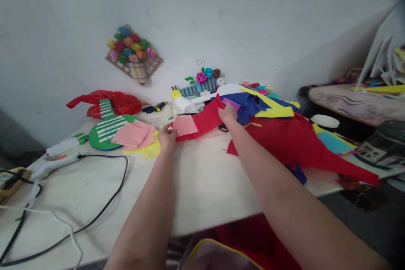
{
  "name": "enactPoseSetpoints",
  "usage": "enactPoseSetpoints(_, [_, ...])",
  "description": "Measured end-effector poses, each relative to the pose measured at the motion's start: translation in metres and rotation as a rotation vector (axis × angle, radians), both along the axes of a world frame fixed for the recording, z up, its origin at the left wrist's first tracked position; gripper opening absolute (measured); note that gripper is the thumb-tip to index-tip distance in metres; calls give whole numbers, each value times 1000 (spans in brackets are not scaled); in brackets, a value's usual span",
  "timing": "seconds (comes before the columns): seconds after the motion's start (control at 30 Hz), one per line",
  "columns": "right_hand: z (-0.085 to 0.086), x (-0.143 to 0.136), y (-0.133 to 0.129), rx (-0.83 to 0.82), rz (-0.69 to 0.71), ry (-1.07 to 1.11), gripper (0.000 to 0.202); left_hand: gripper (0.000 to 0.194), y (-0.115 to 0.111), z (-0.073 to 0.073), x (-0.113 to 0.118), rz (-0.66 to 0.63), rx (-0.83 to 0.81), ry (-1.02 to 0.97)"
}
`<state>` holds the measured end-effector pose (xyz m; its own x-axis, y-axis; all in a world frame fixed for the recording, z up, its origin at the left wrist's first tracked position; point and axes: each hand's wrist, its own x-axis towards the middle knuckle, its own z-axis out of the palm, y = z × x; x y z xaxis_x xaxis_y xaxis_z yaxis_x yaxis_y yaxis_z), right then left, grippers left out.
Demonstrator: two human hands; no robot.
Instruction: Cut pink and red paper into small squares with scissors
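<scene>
Between my two hands stretches a strip of red fabric (205, 119), raised a little off the table. My left hand (167, 136) pinches its left end together with a pink square (185, 125) lying on top of it. At the upper right end, my right hand (228, 112) grips the strip with fingers closed. A pile of pink pieces (134, 133) lies left of my left hand, over a yellow piece (148, 150). To the right, under my right forearm, spreads a large red cloth (281, 139). Scissors are partly hidden; a dark handle (223, 127) shows below the strip.
A green guitar-shaped craft (109, 128) and a red plastic bag (117, 103) sit at the left back. Pliers (155, 107) lie behind. A glue gun (57, 164) with a black cord is at left. Blue cloth (245, 107) and a glass jar (384, 145) are at right.
</scene>
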<state>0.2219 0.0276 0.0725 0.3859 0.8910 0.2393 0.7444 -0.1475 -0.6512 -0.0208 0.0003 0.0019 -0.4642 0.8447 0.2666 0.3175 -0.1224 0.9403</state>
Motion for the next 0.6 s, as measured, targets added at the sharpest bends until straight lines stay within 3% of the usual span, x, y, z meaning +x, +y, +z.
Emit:
enactPoseSetpoints(0.23, [0,5,28,-5,40,-111,41,47,3,-2,11,37,-25,1])
enactPoseSetpoints(0.6, [-2,-14,61,-73,117,-137,44,44,4,1,13,76,-94,153])
